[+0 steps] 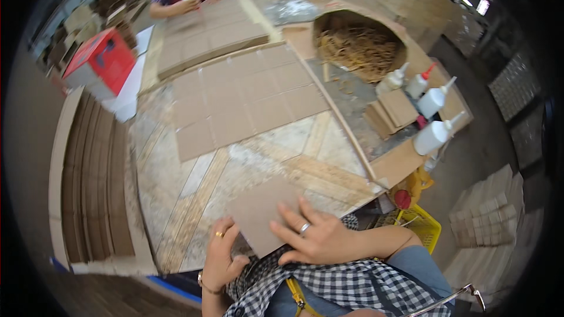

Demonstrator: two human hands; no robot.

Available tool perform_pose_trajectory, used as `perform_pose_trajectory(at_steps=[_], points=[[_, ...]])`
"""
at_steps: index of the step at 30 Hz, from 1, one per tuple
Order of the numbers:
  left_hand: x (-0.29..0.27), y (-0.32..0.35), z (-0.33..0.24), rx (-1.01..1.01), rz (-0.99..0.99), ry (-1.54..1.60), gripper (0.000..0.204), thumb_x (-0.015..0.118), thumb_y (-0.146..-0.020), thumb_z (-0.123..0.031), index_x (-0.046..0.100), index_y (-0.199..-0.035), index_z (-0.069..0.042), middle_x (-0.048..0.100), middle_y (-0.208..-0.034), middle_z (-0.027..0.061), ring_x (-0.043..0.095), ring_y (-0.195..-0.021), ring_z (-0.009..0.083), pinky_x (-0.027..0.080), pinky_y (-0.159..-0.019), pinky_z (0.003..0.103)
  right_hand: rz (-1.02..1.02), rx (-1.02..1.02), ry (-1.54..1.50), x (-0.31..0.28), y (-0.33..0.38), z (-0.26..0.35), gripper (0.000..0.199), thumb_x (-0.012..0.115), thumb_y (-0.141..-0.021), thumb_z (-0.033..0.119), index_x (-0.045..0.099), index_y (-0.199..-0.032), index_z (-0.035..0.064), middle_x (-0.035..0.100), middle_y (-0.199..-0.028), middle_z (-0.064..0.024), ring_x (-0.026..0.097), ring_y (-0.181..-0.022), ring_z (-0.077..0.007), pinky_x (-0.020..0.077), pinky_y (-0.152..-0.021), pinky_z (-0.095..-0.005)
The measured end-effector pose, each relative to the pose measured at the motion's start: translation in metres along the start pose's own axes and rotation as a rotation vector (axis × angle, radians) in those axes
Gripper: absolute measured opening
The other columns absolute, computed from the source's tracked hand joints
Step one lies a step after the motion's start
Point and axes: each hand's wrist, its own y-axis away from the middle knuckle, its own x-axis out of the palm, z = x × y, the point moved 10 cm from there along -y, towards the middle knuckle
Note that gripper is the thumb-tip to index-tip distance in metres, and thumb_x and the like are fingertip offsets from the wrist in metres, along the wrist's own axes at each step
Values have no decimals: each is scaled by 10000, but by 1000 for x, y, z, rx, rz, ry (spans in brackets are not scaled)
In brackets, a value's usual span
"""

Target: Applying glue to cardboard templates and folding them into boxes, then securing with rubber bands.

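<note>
At lower centre, a brown cardboard piece (261,205) was apparently being positioned, its face touched by the widely spread right hand (317,236); whether its left edge was pinched by the left hand (222,257) could not be told. Steady support seemed called for next.

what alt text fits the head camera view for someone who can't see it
A person's right hand lies on a brown cardboard piece at a worktable, the left hand at the piece's edge. Beyond lie flat cardboard panels; white squeeze bottles are at right.
</note>
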Motion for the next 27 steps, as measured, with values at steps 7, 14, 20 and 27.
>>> perform_pose_trajectory(at_steps=[7, 14, 20, 27], points=[[2, 8, 13, -121, -281, 65, 725, 470, -873, -612, 497, -1231, 18, 545, -1153, 233, 528, -1056, 428, 370, -976, 496, -104, -51, -105, -6, 11, -15, 483, 652, -797, 424, 610, -1106, 54, 566, -1223, -184, 583, -1052, -400, 565, -671, -341], [-2, 0, -1, 35, -148, -130, 687, 463, -875, -621, 543, -1249, -50, 584, -1082, 182, 559, -1041, 391, 346, -1001, 545, -65, -98, 27, -2, 8, -9, 455, 692, -762, 371, 644, -1072, 41, 601, -1146, -200, 596, -995, -404, 563, -695, -366], [-2, 2, -6, 73, -216, -138, 646, 481, -875, -598, 576, -1239, -73, 585, -1077, 187, 573, -1024, 380, 374, -976, 530, -105, -71, -269, -15, 2, -32, 458, 739, -736, 367, 652, -1038, 34, 637, -1088, -192, 646, -914, -346, 561, -712, -360], [0, 4, -3, 49, -252, -58, 622, 514, -876, -566, 579, -1237, -62, 574, -1087, 193, 564, -1046, 395, 408, -958, 485, -192, 460, -751, -3, 7, -151, 427, 629, -880, 322, 602, -1166, 7, 616, -1161, -197, 610, -1065, -309, 492, -872, -374]])
